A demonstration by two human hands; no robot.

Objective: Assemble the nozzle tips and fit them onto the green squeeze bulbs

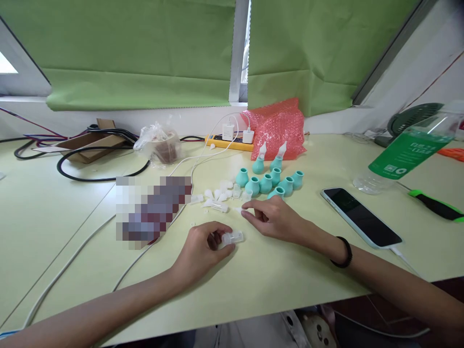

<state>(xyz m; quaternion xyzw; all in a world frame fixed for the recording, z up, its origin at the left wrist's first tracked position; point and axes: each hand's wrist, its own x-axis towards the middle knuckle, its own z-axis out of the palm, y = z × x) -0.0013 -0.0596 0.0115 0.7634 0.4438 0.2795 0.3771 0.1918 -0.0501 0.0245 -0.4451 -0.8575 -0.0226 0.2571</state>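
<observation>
My left hand (205,246) holds a translucent plastic tube (233,237) between thumb and fingers, low over the table. To its right and a little farther off, my right hand (271,217) pinches a small white pointed tip (238,210) between thumb and forefinger. Just beyond both hands lies a group of white nozzle tips (217,194) with another clear tube (219,207) beside them. Several teal rubber bulbs (266,183) stand open-mouthed behind my right hand. Two more teal bulbs (258,166) at the back carry white nozzles (282,149).
A phone (362,217) on a cable, a tilted green-labelled bottle (402,152) and a green-black handled tool (437,205) lie right. Pink bubble wrap (279,128) and a yellow power strip (232,143) are behind. Left are a pixelated object (155,210), bagged tape (163,147) and cables (68,176).
</observation>
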